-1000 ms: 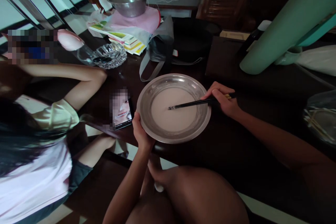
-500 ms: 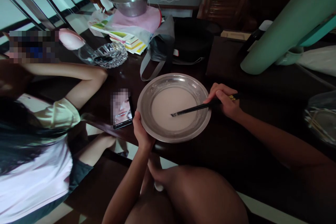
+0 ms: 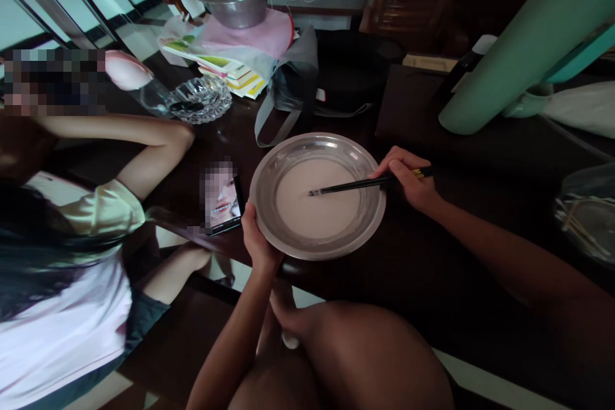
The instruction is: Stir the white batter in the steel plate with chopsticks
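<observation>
A wide steel bowl stands on the dark table near its front edge, with pale, milky liquid in it. My left hand grips the bowl's near left rim, the thumb on top and the other fingers hidden underneath. Black chopsticks with gold bands are pinched in my right hand at the bowl's right side. Their tips dip into the liquid around the middle, close together. A phone with a lit screen lies left of the bowl.
Another person sits on the left, an arm on the table. Behind the bowl are a grey bag, a glass dish and a second steel bowl on papers. A green cylinder leans in from the right, above a plastic container.
The chopstick tips have moved a little away from me and left through the liquid, the right hand shifting slightly with them. My left hand keeps its grip on the bowl.
</observation>
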The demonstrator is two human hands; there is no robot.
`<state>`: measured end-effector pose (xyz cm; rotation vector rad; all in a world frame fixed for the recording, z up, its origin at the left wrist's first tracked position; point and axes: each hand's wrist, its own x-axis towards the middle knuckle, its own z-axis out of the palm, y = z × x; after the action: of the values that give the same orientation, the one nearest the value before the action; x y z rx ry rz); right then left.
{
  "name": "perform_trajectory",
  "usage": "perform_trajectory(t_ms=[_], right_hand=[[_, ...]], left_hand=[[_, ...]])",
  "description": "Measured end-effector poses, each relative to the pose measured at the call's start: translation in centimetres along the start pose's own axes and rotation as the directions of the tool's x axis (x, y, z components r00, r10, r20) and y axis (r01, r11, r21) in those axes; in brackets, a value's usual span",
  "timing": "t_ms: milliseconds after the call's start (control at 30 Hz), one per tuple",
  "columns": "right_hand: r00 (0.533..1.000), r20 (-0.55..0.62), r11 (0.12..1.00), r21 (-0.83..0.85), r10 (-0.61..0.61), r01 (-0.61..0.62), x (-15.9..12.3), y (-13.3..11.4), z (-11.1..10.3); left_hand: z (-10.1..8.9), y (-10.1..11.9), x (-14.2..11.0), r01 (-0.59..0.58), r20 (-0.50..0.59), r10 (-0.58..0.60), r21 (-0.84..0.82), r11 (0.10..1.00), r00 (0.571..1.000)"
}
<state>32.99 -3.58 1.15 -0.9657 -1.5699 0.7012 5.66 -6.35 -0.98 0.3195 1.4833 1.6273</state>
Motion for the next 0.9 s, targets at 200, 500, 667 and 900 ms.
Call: perform_trajectory(t_ms=[200, 500, 667, 900], right_hand=[[0.999, 0.009, 0.995, 0.087, 0.047, -0.048, -0.09, 0.1, 0.04], [0.995, -0.046, 0.989, 0.123, 0.09, -0.084, 0.03, 0.13, 0.15], [0.997, -0.045, 0.998, 0.028, 0.062, -0.061, 0.19, 0.08, -0.03], [0.996, 0.034, 0.993, 0.076, 0.088, -0.09, 0.04, -0.13, 0.09]], left_hand=[[-0.04, -0.08, 0.11, 0.009, -0.015, -0.009, 0.013, 1.0, 1.0], [-0.15, -0.09, 0.1, 0.025, -0.055, -0.024, 0.01, 1.0, 0.998], [0.06, 0.01, 0.04, 0.023, -0.025, -0.024, -0.02, 1.0, 0.999], [-0.04, 0.0, 0.03, -0.012, -0.03, 0.012, 0.008, 1.0, 0.999]])
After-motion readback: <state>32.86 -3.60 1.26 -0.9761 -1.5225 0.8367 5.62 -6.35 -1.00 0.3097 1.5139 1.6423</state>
